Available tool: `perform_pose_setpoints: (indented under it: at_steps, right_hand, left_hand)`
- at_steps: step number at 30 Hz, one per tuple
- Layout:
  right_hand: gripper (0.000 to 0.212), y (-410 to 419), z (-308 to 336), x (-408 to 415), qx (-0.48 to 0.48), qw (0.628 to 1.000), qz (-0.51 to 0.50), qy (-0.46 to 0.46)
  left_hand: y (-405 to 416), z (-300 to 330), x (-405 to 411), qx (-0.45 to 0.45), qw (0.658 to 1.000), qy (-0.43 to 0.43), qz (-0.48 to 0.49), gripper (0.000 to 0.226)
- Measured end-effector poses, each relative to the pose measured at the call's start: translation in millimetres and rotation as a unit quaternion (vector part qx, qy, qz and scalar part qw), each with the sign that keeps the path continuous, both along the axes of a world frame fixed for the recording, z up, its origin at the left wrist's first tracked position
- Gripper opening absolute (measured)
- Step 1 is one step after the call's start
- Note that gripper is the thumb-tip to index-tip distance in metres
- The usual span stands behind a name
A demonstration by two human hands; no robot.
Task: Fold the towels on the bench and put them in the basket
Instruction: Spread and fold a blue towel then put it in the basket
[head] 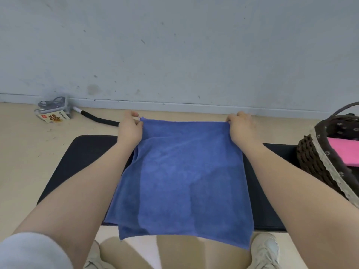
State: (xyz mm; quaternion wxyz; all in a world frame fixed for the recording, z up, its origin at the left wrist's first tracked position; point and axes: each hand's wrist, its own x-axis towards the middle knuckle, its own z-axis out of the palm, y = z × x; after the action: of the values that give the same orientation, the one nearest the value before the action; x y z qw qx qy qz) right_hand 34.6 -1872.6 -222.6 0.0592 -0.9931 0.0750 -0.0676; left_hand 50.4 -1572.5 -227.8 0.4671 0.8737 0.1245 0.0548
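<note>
Hands outstretched, left hand (129, 127) and right hand (240, 126) pinching blue towel (182, 177) far corners, over bench (77, 164)

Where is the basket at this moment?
In the head view the basket sits at the far right on the black bench, just beyond the right hand, with a pink towel inside.

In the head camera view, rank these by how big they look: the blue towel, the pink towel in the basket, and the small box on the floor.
1. blue towel, by far the largest.
2. pink towel, partly cut off by the frame.
3. small box, though it lies farther away, so true size is unsure.
</note>
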Motion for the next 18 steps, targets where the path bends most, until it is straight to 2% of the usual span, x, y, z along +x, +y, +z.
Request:
perform_pose_setpoints:
  at_steps: [2, 5, 8, 11, 15, 18]
  right_hand:
    - [0.034, 4.2, -6.5, -2.5, 0.053, 0.998, 0.013, 0.02]
    - [0.043, 16.3, -15.9, -28.9, 0.077, 0.996, 0.044, 0.033]
    - [0.038, 28.8, -17.5, -72.0, 0.084, 0.992, 0.092, 0.023]
    - [0.027, 43.6, -13.0, -119.5, 0.089, 0.983, 0.158, 0.028]
    - [0.018, 68.4, -8.6, -164.7, 0.046, 0.959, 0.275, 0.043]
    - [0.031, 83.2, -7.1, -187.4, -0.01, 0.945, 0.324, 0.048]
  left_hand:
    - [1.5, -6.8, -8.4, 0.045, 0.998, 0.026, -0.026, 0.04]
    - [5.0, -10.4, -27.1, 0.084, 0.995, 0.025, -0.047, 0.046]
    - [8.5, -4.2, -54.9, 0.086, 0.995, 0.017, -0.04, 0.041]
    - [17.2, -1.2, -90.2, 0.13, 0.988, 0.069, -0.05, 0.031]
    - [31.4, -3.3, -135.9, 0.162, 0.981, 0.105, -0.035, 0.024]
    - [36.2, -3.7, -162.5, 0.162, 0.977, 0.137, -0.017, 0.026]
